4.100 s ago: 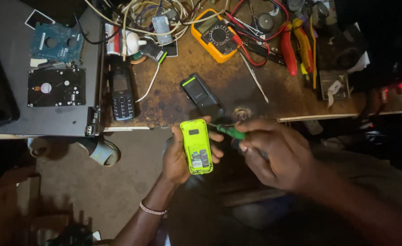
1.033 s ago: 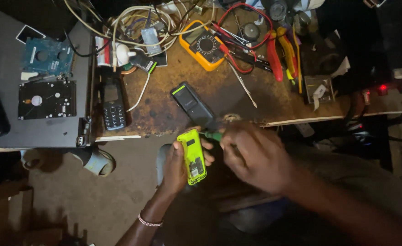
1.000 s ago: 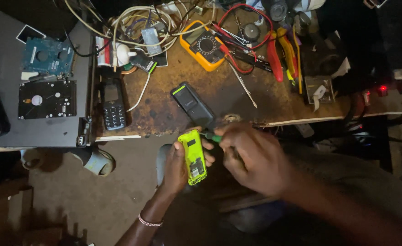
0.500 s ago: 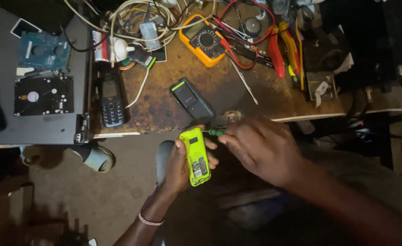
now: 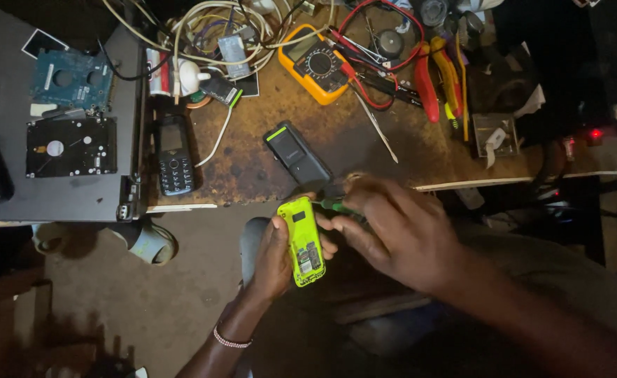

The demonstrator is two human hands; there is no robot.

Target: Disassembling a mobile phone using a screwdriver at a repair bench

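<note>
The small lime-green phone point(image 5: 301, 240), its back cover off and its insides showing, sits below the bench edge, over the person's lap. The left hand point(image 5: 275, 255) wraps it from behind, fingers pressed along both long sides. The right hand point(image 5: 399, 227) pinches a green-handled screwdriver point(image 5: 338, 206) whose tip meets the phone's upper end; the tip itself is too small to make out.

With the phone held in the air rather than resting on the bench, the tip could well skid off and scratch the exposed board, or jab the left thumb just beside it. A loosened screw would probably drop to the dim floor and be hard to find.

On the stained workbench point(image 5: 420, 161) just above lies a dark phone with a green stripe point(image 5: 296, 152), further left a black keypad phone point(image 5: 175, 155). An orange multimeter point(image 5: 314, 64), red-handled pliers point(image 5: 425, 80) and tangled cables point(image 5: 203, 31) crowd the far side.
</note>
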